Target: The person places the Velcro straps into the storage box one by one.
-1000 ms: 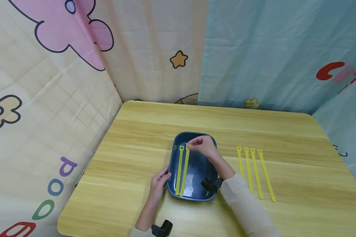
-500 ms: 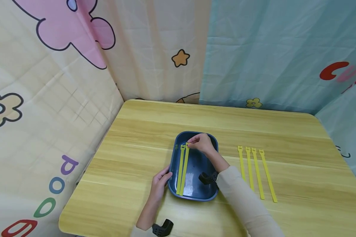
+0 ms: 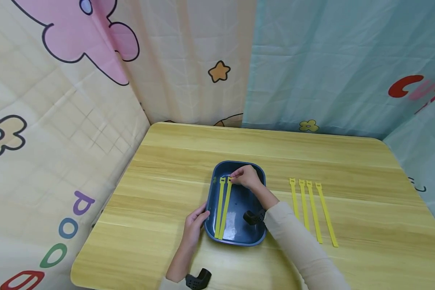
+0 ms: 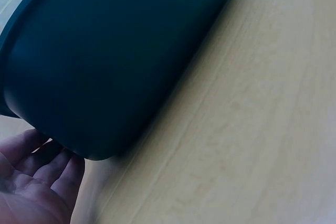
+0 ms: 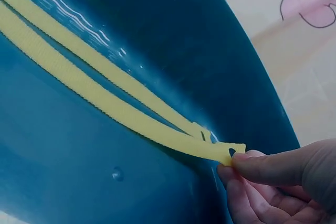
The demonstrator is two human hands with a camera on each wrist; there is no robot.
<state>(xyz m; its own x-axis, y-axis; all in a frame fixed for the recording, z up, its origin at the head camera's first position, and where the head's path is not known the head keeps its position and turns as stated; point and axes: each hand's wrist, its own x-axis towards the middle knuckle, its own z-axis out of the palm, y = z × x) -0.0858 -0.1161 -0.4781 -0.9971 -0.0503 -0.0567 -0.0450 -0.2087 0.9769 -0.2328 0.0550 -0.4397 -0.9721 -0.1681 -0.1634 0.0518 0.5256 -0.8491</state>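
In the head view a dark blue plastic basin (image 3: 244,209) stands on the table. My left hand (image 3: 195,225) grips its left side, thumb over the rim and fingers against the outer wall (image 4: 105,66). Between thumb and fingers, my right hand (image 3: 247,177) pinches the slotted head of a yellow hook-and-loop cable tie (image 5: 131,121) inside the basin. That head is raised off the floor, and the strap slopes down toward the basin's near end. Close alongside on the left lies a second yellow cable tie (image 3: 220,209), its head near the far wall.
Several more yellow cable ties (image 3: 326,213) lie side by side on the wooden table (image 3: 159,177), right of the basin; my right sleeve (image 3: 301,241) partly covers some. Printed curtains (image 3: 188,60) hang behind and beside the table.
The lower end of the pinched cable tie has shifted slightly left, closer to the other one. My right forearm has moved a little left; my left hand keeps its grip on the basin.
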